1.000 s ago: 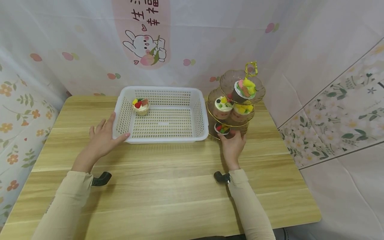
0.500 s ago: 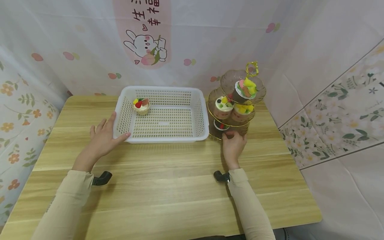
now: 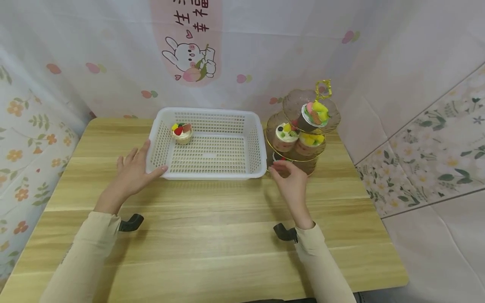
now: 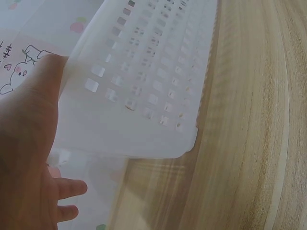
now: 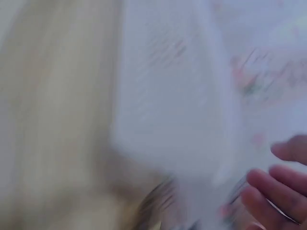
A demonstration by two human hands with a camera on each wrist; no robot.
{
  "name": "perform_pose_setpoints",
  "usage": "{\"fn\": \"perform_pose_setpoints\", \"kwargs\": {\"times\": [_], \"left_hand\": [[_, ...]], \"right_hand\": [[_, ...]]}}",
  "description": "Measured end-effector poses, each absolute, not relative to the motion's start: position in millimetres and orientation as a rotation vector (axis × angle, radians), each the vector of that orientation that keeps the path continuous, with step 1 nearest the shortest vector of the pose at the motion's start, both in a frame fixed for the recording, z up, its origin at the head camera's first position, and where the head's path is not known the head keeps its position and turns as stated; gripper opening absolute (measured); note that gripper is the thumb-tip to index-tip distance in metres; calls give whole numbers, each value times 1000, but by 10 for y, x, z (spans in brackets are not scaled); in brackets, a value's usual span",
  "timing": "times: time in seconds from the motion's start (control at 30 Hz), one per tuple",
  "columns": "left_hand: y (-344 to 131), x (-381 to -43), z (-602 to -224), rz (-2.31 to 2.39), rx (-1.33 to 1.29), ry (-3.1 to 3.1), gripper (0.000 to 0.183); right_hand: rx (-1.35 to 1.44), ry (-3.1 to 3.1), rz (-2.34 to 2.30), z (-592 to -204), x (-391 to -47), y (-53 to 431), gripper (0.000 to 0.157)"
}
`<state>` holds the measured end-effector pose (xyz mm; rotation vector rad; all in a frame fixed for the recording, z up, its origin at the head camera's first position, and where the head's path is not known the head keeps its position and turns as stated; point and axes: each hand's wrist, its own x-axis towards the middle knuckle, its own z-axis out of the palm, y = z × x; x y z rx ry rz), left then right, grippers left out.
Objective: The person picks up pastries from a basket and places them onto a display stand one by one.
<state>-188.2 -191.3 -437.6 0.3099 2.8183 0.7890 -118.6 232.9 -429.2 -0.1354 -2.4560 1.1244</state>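
Note:
My left hand (image 3: 132, 172) rests against the left front corner of a white plastic basket (image 3: 212, 176), its fingers spread along the side and its thumb along the rim. In the left wrist view, the thumb lies at the basket's wall (image 4: 115, 129). Inside the basket, toward the left, sits a small fruit-topped cupcake (image 3: 182, 134). My right hand (image 3: 293, 185) is in front of a tiered, gold-rimmed stand (image 3: 329, 120), fingers loosely bent around nothing. Just behind its fingertips, partly hidden, a dark cup with red fruit (image 3: 279, 158) stands on the lowest tier.
Two fruit-topped dessert cups, a blueberry-topped one (image 3: 285, 136) and a yellow-topped one (image 3: 311, 141), occupy the middle tier. A dark cupcake (image 3: 313, 115) is on the top tier, below a gold handle (image 3: 323, 89). Behind the wooden table (image 3: 212, 244) hangs a printed curtain (image 3: 273, 50).
My right hand has drawn back slightly from the lowest tier and shifted left toward the basket. The dark cup it was touching stays on the stand. My left hand keeps its place on the basket.

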Motion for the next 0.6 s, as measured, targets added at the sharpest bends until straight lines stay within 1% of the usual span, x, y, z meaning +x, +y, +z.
{"fn": "perform_pose_setpoints", "kwargs": {"times": [0.07,0.17,0.33,0.4,0.47,0.6], "left_hand": [[-1933,-1880,-4371,777,299,2816,107],[-1961,-1876,-4362,763,286,2810,108],[-1984,-1881,-4358,741,280,2809,108],[-1979,-1889,-4364,737,284,2808,107],[-1966,-1899,-4375,733,286,2807,108],[-1942,-1916,-4385,729,284,2821,108]], "right_hand": [[-13,-2497,1164,-4123,-1259,2173,21],[143,-2598,1204,-3886,-1480,1893,26],[353,-2888,1167,-3636,-2076,1369,46],[400,-2991,1146,-3608,-2339,1178,53],[416,-3065,1126,-3631,-2593,1014,56],[390,-3126,1213,-3788,-2974,775,62]]}}
